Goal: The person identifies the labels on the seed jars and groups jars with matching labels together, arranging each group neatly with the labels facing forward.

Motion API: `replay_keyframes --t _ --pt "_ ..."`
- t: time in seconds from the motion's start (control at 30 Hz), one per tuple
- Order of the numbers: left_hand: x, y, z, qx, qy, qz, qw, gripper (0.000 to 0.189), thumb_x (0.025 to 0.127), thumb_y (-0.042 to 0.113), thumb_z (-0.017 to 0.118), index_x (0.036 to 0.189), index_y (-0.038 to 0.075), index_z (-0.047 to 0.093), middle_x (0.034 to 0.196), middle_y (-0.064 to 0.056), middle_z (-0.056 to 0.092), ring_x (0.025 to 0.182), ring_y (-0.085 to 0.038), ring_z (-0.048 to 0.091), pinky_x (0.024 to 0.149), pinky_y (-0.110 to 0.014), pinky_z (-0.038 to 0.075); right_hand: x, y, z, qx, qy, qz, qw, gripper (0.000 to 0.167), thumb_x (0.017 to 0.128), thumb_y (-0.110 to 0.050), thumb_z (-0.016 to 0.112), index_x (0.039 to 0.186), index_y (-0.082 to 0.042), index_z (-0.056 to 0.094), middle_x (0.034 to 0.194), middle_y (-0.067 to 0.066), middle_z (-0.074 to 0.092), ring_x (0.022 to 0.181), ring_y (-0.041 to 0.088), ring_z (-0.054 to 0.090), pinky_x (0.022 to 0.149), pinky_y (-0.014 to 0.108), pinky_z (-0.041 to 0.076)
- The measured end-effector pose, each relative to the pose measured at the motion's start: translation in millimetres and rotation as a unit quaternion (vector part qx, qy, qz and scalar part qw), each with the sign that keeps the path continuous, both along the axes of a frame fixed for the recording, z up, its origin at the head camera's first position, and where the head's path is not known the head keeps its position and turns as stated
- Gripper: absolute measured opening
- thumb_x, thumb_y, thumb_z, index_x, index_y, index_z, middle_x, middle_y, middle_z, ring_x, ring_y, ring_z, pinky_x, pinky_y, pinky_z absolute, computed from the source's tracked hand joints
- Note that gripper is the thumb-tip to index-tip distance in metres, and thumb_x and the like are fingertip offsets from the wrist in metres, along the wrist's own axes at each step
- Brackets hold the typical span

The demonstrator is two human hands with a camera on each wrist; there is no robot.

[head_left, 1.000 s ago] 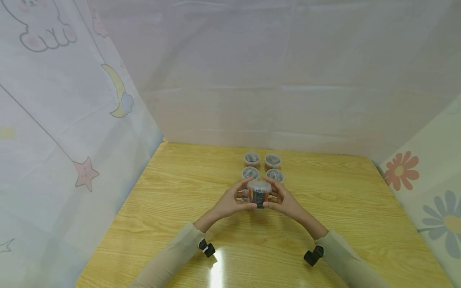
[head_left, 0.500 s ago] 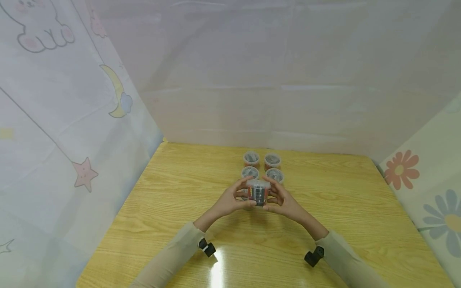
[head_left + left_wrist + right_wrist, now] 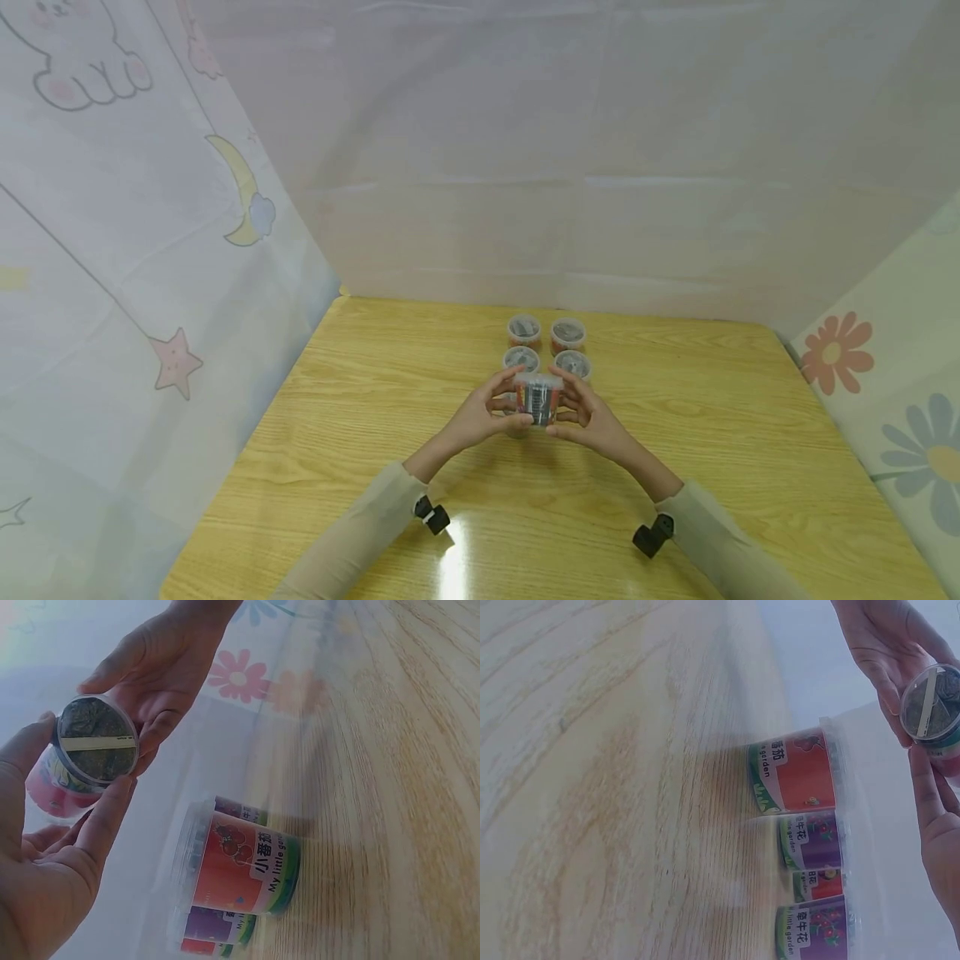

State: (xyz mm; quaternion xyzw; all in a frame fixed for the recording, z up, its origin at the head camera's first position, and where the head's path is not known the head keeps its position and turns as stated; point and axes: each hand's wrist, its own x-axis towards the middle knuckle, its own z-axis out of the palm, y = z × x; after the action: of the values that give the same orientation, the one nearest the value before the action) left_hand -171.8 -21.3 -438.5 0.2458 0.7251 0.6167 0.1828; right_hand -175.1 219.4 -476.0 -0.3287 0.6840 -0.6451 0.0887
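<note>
My left hand [image 3: 480,419] and my right hand [image 3: 592,422] hold one lidded plastic planting cup [image 3: 538,402] between them, above the table. Thumbs are at its near lower side, with the other fingers around the sides and top edge. A dark label panel with a barcode faces me. From below, the left wrist view shows the cup's clear end [image 3: 97,750] with dark contents and a pale strip inside. Behind the held cup stand similar cups, among them a back left cup [image 3: 524,331] and a back right cup [image 3: 567,336].
A red "My little garden" cup [image 3: 240,862] stands upright on the wooden table [image 3: 360,417], close below the hands. A purple-labelled cup [image 3: 810,841] stands beyond it. Patterned cloth [image 3: 480,167] hangs at the table's back and sides.
The held cup has turned between my fingers, bringing the barcode round to face me, and has tipped and risen slightly. Both hands stay almost in place; the standing cups have not moved.
</note>
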Motion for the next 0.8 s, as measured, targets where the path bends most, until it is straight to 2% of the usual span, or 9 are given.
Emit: replay_keyframes --t 0.23,0.37,0.6,0.7,0.8 --pt "-0.4 2.1 -1.4 0.005 0.014 0.017 0.9998 0.073 0.087 0.017 0.067 0.147 0.019 0.025 0.139 -0.014 0.041 0.113 -0.029 0.055 0.081 -0.034 0.055 -0.9 -0.7 -0.8 -0.006 -0.003 -0.019 0.9998 0.082 0.084 0.003 0.065 0.148 -0.005 0.015 0.128 0.009 0.046 0.108 0.013 0.055 0.084 0.031 0.053" --pt "0.6 3.7 -2.0 0.017 0.012 0.031 0.9993 0.074 0.087 0.017 0.067 0.147 0.012 0.025 0.139 -0.014 0.042 0.114 -0.03 0.054 0.08 -0.036 0.055 -0.4 -1.3 -1.3 0.003 -0.005 -0.04 0.9992 0.081 0.084 0.002 0.065 0.148 -0.012 0.018 0.128 0.015 0.045 0.106 0.016 0.055 0.084 0.03 0.053" --pt "-7.3 11.2 -29.9 -0.01 0.05 0.099 0.9938 0.08 0.08 0.036 0.071 0.146 0.02 0.029 0.133 -0.008 0.048 0.109 -0.022 0.058 0.078 -0.028 0.055 3.6 -7.8 2.1 0.057 0.001 -0.097 0.9936 0.082 0.083 -0.006 0.069 0.147 -0.021 0.021 0.133 0.018 0.046 0.106 0.026 0.055 0.083 0.028 0.053" --pt "-6.9 13.3 -29.7 -0.012 0.047 0.11 0.9928 0.081 0.08 0.035 0.072 0.146 0.018 0.028 0.134 -0.009 0.047 0.109 -0.022 0.058 0.079 -0.028 0.055 3.1 -8.3 1.6 0.062 0.0 -0.098 0.9932 0.082 0.083 -0.008 0.069 0.147 -0.022 0.021 0.133 0.018 0.045 0.106 0.031 0.055 0.083 0.028 0.053" --pt "-7.6 13.6 -29.8 -0.008 0.038 0.111 0.9931 0.081 0.08 0.034 0.072 0.146 0.017 0.028 0.134 -0.009 0.047 0.11 -0.023 0.057 0.079 -0.029 0.055 2.2 -7.8 0.6 0.06 0.003 -0.092 0.994 0.081 0.084 -0.007 0.067 0.148 -0.02 0.019 0.134 0.019 0.043 0.107 0.028 0.055 0.083 0.029 0.053"
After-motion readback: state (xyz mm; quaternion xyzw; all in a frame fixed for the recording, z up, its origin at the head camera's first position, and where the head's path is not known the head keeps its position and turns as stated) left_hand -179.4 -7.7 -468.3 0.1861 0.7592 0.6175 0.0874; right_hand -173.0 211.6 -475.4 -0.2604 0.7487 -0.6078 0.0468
